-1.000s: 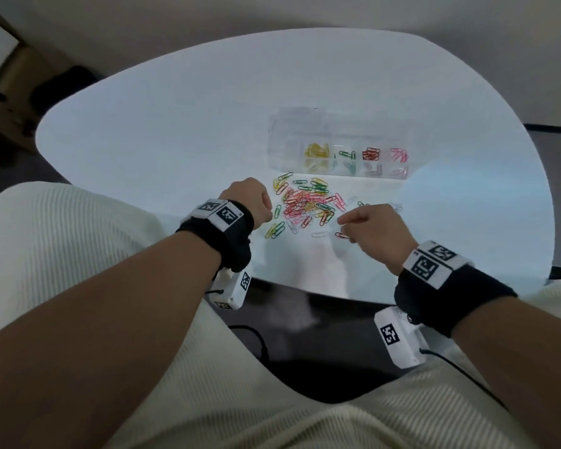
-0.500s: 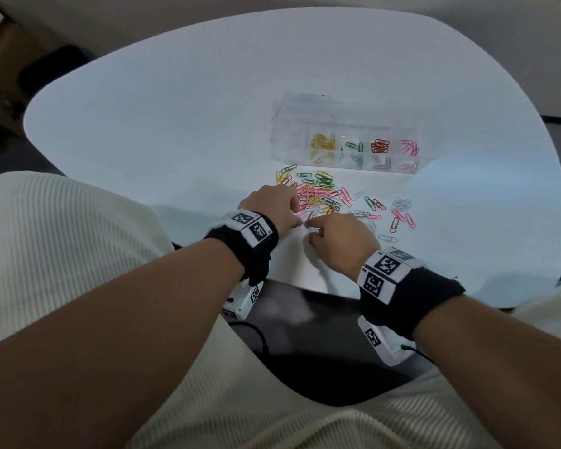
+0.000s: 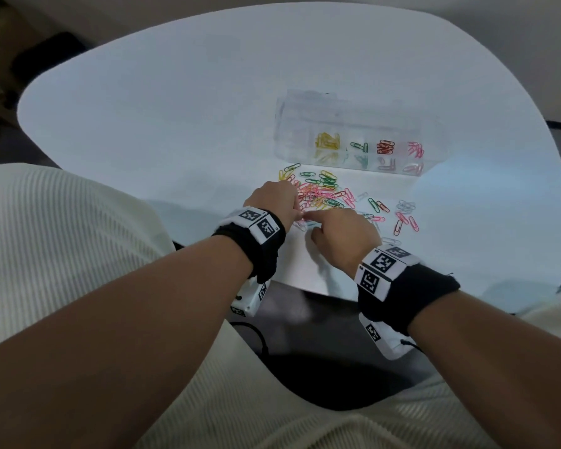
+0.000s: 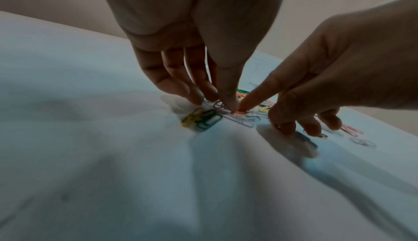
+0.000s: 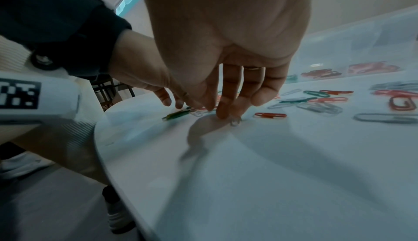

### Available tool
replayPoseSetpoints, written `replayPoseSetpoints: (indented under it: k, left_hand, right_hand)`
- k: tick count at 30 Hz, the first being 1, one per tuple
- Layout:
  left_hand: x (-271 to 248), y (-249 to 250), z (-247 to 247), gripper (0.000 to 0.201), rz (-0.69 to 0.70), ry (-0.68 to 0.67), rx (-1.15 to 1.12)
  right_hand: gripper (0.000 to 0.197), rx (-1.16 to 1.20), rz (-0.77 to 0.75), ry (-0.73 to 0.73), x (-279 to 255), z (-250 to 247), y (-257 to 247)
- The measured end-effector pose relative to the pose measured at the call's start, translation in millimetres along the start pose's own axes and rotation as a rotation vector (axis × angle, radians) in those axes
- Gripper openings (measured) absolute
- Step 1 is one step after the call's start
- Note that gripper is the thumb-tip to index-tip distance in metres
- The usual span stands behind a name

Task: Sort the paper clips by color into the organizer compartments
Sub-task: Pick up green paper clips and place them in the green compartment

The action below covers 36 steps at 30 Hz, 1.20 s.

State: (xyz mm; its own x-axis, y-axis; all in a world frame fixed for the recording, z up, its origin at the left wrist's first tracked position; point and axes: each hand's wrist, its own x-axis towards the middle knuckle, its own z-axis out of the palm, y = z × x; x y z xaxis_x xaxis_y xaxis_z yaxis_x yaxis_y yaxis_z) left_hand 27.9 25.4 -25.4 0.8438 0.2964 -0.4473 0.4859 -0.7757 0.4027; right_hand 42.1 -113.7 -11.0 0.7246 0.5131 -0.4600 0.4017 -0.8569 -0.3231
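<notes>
A loose pile of coloured paper clips (image 3: 321, 192) lies on the white table (image 3: 175, 124), with strays to its right (image 3: 402, 218). Behind it stands the clear organizer (image 3: 353, 124), holding yellow (image 3: 327, 140), green (image 3: 359, 146), red (image 3: 385, 146) and pink clips (image 3: 414, 150) in separate compartments. My left hand (image 3: 297, 215) and right hand (image 3: 310, 218) meet at the pile's near edge. In the left wrist view my left thumb and right index finger press one pink clip (image 4: 238, 112). My right hand's (image 5: 222, 114) other fingertips rest on the table.
A yellow clip (image 4: 191, 118) and green clips (image 4: 208, 121) lie just left of my fingers. A clear clip (image 5: 235, 122) and a red clip (image 5: 270, 115) lie by my right fingertips. The table's near edge (image 3: 305, 286) is close behind my wrists.
My right hand has moved left from the pile's right side, and my left hand has moved right and forward. Their fingertips now meet at the pile's near edge.
</notes>
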Motion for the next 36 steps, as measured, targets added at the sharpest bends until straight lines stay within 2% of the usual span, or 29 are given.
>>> replayPoseSetpoints:
  k: [4, 10, 13, 20, 27, 31, 34, 36]
  left_hand:
    - [0.5, -1.7, -4.6, 0.009, -0.018, 0.006, -0.091]
    - [1.5, 4.7, -10.3, 0.004, 0.010, 0.043, -0.212]
    - [1.0, 7.0, -9.1, 0.011, 0.046, 0.011, -0.276]
    - [-2.5, 13.0, -6.6, 0.016, 0.125, -0.002, -0.278]
    - [0.2, 10.0, -1.7, 0.019, 0.090, -0.010, -0.334]
    - [-0.3, 10.5, -3.6, 0.023, 0.085, -0.051, -0.306]
    - [1.8, 12.7, -5.3, 0.025, 0.072, -0.102, -0.284]
    - [3.0, 13.3, -3.9, 0.025, 0.077, -0.115, -0.259]
  right_hand:
    - [0.034, 0.011, 0.030, 0.040, 1.9, 0.0, 9.1]
    - [0.019, 0.203, 0.123, 0.070, 6.4, -4.6, 27.9]
    - [0.015, 0.217, 0.097, 0.109, 7.8, -10.6, 27.8]
    - [0.026, -0.115, -0.031, 0.047, 14.5, -9.9, 12.3]
    - [0.027, -0.186, -0.021, 0.116, 23.1, 1.0, 11.3]
    - [0.022, 0.054, 0.033, 0.171, 24.0, -0.3, 20.4]
    - [0.011, 0.379, 0.136, 0.264, 22.9, -2.7, 34.2]
    - [0.011, 0.621, 0.206, 0.260, 20.0, -7.7, 42.5]
